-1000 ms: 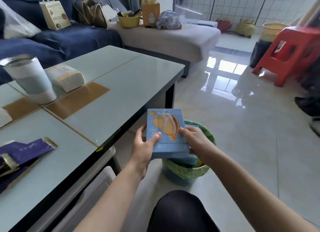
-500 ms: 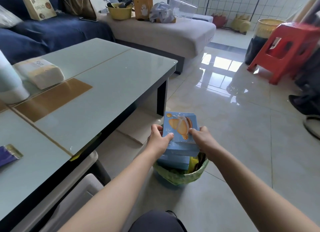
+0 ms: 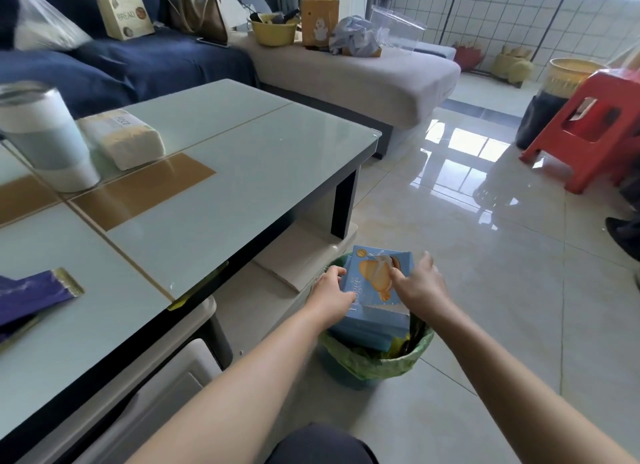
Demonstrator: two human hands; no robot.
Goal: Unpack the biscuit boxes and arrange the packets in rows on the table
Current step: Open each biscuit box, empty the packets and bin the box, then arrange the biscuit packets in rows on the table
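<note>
A blue biscuit box (image 3: 375, 283) with a biscuit picture lies on top of another blue box in a small bin lined with a green bag (image 3: 377, 361) on the floor beside the table. My left hand (image 3: 330, 295) grips the top box's left edge. My right hand (image 3: 419, 287) presses on its right side, fingers spread over the face. Purple biscuit packets (image 3: 31, 297) lie at the near left of the glass table (image 3: 214, 193).
A white tumbler (image 3: 45, 138) and a tissue pack (image 3: 124, 138) stand at the table's left. Behind are a blue sofa (image 3: 138, 65) and a grey chaise (image 3: 363, 75) with bags. A red stool (image 3: 588, 127) stands at the right on the tiled floor.
Both hands have lowered the blue box from table-edge height down onto the box in the bin. The view has swung back left, showing the tumbler again.
</note>
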